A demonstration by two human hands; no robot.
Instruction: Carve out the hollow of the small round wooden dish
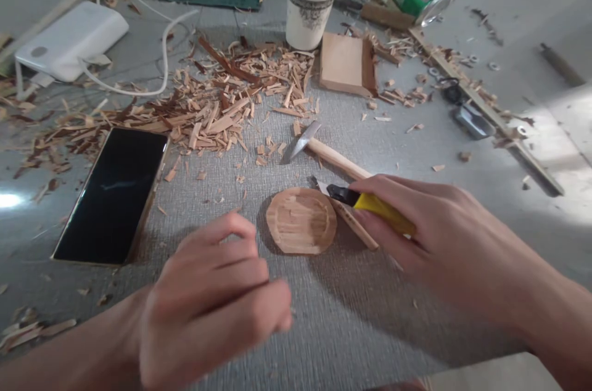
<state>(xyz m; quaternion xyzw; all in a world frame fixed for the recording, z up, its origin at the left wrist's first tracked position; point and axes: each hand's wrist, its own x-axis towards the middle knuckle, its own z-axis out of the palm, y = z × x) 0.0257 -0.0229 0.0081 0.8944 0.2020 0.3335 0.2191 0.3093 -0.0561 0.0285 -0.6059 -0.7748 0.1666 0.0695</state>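
The right hand point(430, 237) grasped a yellow utility knife point(383, 212), its fingers closed around the grip. The blade point(322, 186) was exposed and pointed away to the left, near the upper right edge of the shallow wooden disc point(303, 224). The disc lay on the gray table point(342, 332), between the two hands, hollowed face up. The left hand point(213, 298) was positioned just to the lower left of the disc, its fingers clenched in a loose fist; the palm side was hidden from me.

A slim wooden handle point(358, 229) lay at the right side of the disc, partly under the knife. Beyond the knife lay a small hammer point(340, 158), head to the left. A phone point(111, 200) rested left of the left hand. Wood shavings point(222, 113) were heaped behind these items, extending toward an upright paper cup point(312, 15) and a square wooden piece point(345, 64).
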